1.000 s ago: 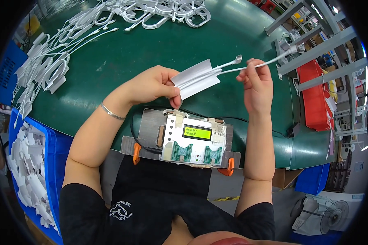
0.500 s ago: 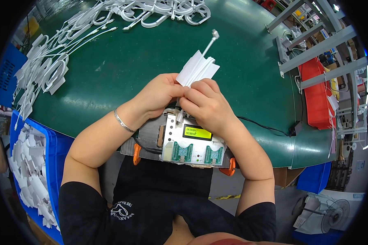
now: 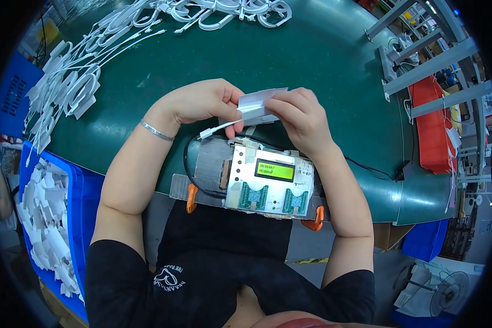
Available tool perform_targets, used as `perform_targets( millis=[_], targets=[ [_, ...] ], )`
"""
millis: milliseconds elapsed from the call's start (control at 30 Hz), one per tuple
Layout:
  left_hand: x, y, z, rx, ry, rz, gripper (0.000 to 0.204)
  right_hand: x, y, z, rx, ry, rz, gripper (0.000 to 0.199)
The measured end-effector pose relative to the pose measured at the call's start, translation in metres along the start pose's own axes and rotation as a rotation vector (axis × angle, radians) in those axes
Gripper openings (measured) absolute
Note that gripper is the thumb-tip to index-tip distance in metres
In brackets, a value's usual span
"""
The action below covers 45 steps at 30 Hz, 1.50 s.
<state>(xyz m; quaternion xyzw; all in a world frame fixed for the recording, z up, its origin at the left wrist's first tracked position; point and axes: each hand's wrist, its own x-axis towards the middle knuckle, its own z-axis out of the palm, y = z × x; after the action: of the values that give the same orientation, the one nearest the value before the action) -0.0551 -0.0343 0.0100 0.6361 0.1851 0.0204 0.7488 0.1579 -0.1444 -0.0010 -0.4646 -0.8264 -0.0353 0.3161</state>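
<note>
At far left stands a blue bin [image 3: 83,205] filled with paper scraps [image 3: 50,232]. Beside it, along the left and far edges of the green table [image 3: 164,57], lies a heap of white cables [image 3: 76,82]. An orange clamp [image 3: 191,199] sits at the tester's left end. The left hand [image 3: 205,101] has its thumb and fingers closed on the left end of a folded white card [image 3: 252,99], which is held up just beyond the tester [image 3: 276,188]. A white cable [image 3: 223,127] comes out of that end, its plug pointing left; how much of it lies inside the fold is hard to make out. The tester has a lit screen [image 3: 274,170] above two small green boards. The right hand [image 3: 305,121] pinches the card's right end. A second orange clamp [image 3: 315,218] is below it. Farther right are a red tray [image 3: 433,126] and, lowest, a fan [image 3: 451,291].
</note>
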Motion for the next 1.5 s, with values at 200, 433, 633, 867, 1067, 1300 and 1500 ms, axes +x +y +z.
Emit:
perform_targets(
  millis=[200, 433, 633, 867, 1067, 1300, 1500],
  targets=[
    [0.002, 0.002, 0.011, 0.017, 0.193, -0.076, 0.019, 0.005, -0.005, -0.007, -0.120, 0.000, -0.044, 0.029],
    [0.007, -0.011, 0.010, 0.487, 0.395, 0.141, 0.020, 0.001, -0.003, -0.007, 0.384, -0.070, 0.431, 0.020],
    [0.008, 0.000, 0.016, 0.878, 0.428, 0.359, 0.018, 0.000, -0.001, -0.004, 0.246, -0.014, 0.460, 0.013],
    [0.028, -0.030, 0.006, 1.123, 0.541, 0.378, 0.016, 0.002, 0.011, 0.014, 0.354, -0.112, 0.516, 0.012],
    [0.031, -0.027, 0.014, 1.036, 0.548, 0.278, 0.017, 0.001, 0.011, 0.015, 0.454, -0.165, 0.664, 0.012],
    [0.031, -0.026, 0.017, 0.985, 0.579, 0.236, 0.016, 0.000, 0.012, 0.014, 0.454, -0.157, 0.675, 0.012],
    [0.030, -0.026, 0.017, 0.996, 0.582, 0.254, 0.016, 0.000, 0.012, 0.013, 0.473, -0.173, 0.694, 0.012]
  ],
)
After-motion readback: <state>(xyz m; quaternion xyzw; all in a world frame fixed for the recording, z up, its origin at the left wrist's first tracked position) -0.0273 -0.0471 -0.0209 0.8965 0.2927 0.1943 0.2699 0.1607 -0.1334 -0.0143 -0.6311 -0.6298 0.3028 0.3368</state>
